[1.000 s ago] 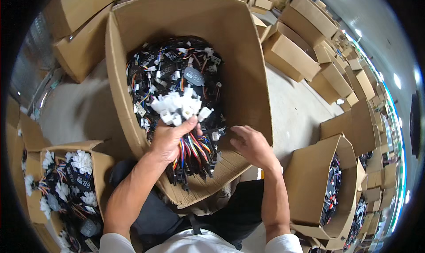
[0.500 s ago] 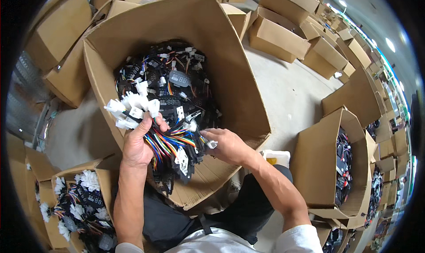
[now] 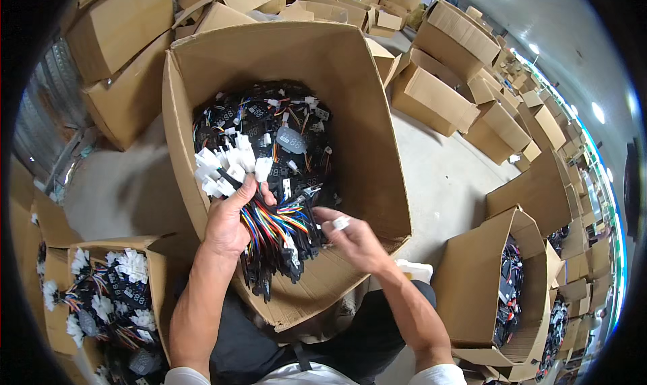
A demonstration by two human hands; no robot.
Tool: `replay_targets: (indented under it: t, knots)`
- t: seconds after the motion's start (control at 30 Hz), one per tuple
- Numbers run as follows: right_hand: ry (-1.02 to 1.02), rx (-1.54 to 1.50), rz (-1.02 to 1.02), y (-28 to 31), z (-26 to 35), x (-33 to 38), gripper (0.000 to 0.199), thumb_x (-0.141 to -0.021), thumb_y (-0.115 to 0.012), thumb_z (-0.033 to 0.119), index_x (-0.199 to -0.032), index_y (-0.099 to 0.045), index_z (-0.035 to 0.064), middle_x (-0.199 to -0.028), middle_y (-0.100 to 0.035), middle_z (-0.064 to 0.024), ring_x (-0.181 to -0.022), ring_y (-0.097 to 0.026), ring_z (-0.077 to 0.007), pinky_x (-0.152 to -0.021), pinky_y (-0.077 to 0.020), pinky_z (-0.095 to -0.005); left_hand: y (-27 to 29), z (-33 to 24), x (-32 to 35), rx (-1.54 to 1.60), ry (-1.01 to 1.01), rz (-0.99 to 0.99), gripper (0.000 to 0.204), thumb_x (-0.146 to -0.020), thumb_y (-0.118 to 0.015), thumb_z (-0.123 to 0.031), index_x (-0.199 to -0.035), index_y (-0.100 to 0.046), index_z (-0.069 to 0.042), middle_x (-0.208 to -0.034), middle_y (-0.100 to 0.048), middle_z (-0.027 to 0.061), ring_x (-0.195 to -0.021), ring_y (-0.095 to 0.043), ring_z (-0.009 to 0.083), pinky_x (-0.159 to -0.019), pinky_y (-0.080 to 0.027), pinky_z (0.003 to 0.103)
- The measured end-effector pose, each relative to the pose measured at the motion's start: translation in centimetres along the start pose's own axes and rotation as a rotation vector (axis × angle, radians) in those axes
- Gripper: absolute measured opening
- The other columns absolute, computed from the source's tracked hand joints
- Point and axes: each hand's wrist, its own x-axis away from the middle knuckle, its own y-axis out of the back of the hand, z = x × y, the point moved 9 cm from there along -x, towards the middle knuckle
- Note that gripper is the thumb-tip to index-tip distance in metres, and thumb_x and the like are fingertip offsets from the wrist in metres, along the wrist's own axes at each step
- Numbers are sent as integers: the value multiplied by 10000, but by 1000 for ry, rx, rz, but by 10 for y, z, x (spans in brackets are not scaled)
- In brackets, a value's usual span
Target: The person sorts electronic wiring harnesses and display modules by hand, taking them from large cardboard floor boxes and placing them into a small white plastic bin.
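My left hand (image 3: 232,220) is closed round a thick bundle of wire harnesses (image 3: 273,230). White plug connectors (image 3: 232,163) fan out above its thumb, and coloured wires run down to dark ends hanging below. At the bundle's right side, my right hand (image 3: 356,242) has curled, slightly blurred fingers with a white connector (image 3: 341,222) between them; whatever its wire leads to is hidden. Beneath both hands stands a large open cardboard box (image 3: 367,129), holding a heap of black display boards (image 3: 253,112) with wires. A grey-faced display board (image 3: 291,140) lies on that heap.
At lower left, a smaller carton (image 3: 158,297) holds bundled harnesses with white connectors (image 3: 133,265). To the right stands another open carton (image 3: 472,284) with dark wired parts (image 3: 510,287). More cartons (image 3: 435,92) line the concrete floor (image 3: 431,156). A white container (image 3: 414,270) sits near my right knee.
The view has shifted, so the box and both hands appear lower and further right. My right hand has drawn slightly away from the bundle, the white connector now lying against its fingers.
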Motion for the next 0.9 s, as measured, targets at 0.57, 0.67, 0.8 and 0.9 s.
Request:
replay_targets:
  t: [0.57, 0.67, 0.8, 0.9]
  knots:
    - [-245, 823, -183, 74, -161, -126, 266, -957, -556, 205, -975, -683, -28, -861, -701, -251, -783, -694, -381, -681, -543, -454, 4, -48, 14, -318, -368, -145, 389, -862, -696, 98, -1224, -597, -5, -1109, -676, 95, -945, -674, 187, -875, -568, 334]
    - [-741, 261, -222, 120, -352, -129, 296, -957, -546, 211, -930, -697, -42, -827, -713, -208, -737, -717, -323, -609, -567, -459, -2, -20, 3, -327, -291, -71, 300, -912, -676, 26, -1203, -609, 3, -1046, -699, 106, -888, -680, 170, -820, -568, 300]
    - [-700, 177, -146, 64, -451, -152, 305, -967, -549, 250, -966, -683, -25, -767, -679, -165, -606, -677, -269, -539, -575, -393, 10, -25, 11, -525, -272, -152, 255, -940, -643, 12, -1193, -611, 35, -1045, -714, 120, -907, -705, 196, -840, -575, 328]
    - [-483, 213, -384, 161, -456, -144, 310, -909, -634, 300, -904, -624, -10, -702, -569, -130, -616, -553, -303, -595, -484, -465, -14, -2, 1, -440, -249, -60, 238, -918, -665, 28, -1152, -630, 46, -1003, -735, 127, -882, -722, 202, -810, -579, 329]
